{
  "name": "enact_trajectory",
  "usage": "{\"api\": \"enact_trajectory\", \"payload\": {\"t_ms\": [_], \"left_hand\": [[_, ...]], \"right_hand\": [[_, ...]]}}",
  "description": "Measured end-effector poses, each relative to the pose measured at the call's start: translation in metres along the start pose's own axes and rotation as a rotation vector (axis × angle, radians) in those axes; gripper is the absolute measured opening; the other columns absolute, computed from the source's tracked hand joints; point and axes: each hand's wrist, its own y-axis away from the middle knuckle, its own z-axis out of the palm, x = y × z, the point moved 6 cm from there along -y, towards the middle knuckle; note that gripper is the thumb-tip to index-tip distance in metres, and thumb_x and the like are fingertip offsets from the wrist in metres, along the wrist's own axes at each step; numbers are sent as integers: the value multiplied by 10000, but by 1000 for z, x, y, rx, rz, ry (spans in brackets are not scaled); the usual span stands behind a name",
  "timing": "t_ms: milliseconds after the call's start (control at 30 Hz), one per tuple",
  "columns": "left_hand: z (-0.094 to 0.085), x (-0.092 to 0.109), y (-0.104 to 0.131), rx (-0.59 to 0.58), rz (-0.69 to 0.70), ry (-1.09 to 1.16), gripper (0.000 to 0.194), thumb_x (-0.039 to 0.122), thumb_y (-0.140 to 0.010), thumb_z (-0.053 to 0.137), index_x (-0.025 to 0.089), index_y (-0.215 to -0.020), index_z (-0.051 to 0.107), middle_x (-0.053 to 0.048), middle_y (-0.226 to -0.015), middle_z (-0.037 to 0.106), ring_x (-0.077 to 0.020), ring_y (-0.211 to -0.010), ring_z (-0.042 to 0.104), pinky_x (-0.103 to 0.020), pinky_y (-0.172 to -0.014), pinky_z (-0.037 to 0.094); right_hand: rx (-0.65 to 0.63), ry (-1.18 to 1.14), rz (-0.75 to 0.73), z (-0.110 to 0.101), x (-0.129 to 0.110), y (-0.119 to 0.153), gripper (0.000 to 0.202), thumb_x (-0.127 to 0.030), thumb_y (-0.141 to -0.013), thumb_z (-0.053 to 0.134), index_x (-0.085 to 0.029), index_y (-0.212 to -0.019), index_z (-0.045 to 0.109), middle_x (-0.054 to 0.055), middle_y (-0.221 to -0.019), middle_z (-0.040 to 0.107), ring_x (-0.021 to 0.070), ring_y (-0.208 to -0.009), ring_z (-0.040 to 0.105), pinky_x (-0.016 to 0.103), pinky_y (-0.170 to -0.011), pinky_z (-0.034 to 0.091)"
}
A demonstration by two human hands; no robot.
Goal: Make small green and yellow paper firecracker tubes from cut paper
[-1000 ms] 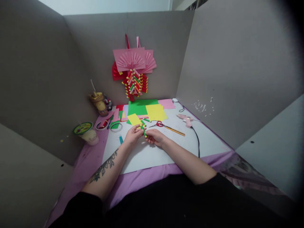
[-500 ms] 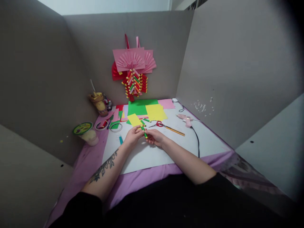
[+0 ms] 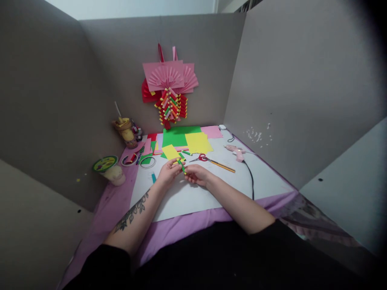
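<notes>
A small green paper roll with yellow ends (image 3: 182, 166) is held between both hands over the white table sheet (image 3: 181, 201). My left hand (image 3: 169, 171) has its fingers closed round the roll's upper part. At the lower end, the fingertips of my right hand (image 3: 196, 175) pinch it. Just beyond the hands lie two more green rolls (image 3: 186, 153) and a yellow paper strip (image 3: 171, 152). Red-handled scissors (image 3: 202, 157) rest to the right of these, beside a yellow-orange pencil or cutter (image 3: 223, 166).
Green paper (image 3: 175, 137) and yellow sheets (image 3: 198, 143) lie at the back. A pink glue gun (image 3: 237, 152) with a black cord is on the right. Cups (image 3: 113, 173), tape rings (image 3: 148, 162) stand left. Paper decorations (image 3: 169, 80) hang on the grey wall.
The green roll has tilted slightly, its lower end now nearer the right fingertips and a bit higher. Both hands stay in nearly the same place.
</notes>
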Motion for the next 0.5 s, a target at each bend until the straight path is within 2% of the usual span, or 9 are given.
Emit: {"api": "enact_trajectory", "payload": {"t_ms": [233,400,500], "left_hand": [[-2,3,-1,33,34,21,499,216,-585,820,144,-1033,614,-20,-734,690,-163,-827,662,-258,-756,484],[-3,3,-2,42,51,-10,523,248,-590,821,142,-1049,595,-31,-750,694,-179,-845,663,-273,-757,482],[-5,3,-2,50,85,-54,516,252,-598,821,147,-1040,576,-60,-830,718,-172,-792,663,-281,-736,479]], "right_hand": [[-24,25,-22,0,0,0,48,-179,-677,565,-148,-641,564,-14,-497,583,55,-384,462,154,-345,309],[-66,9,-53,1,0,-2,119,-236,-650,654,-153,-679,573,-15,-550,605,52,-415,482,148,-350,302],[-56,15,-111,2,-2,-2,191,-297,-649,700,-162,-694,573,-11,-592,621,50,-421,475,153,-355,297]]}}
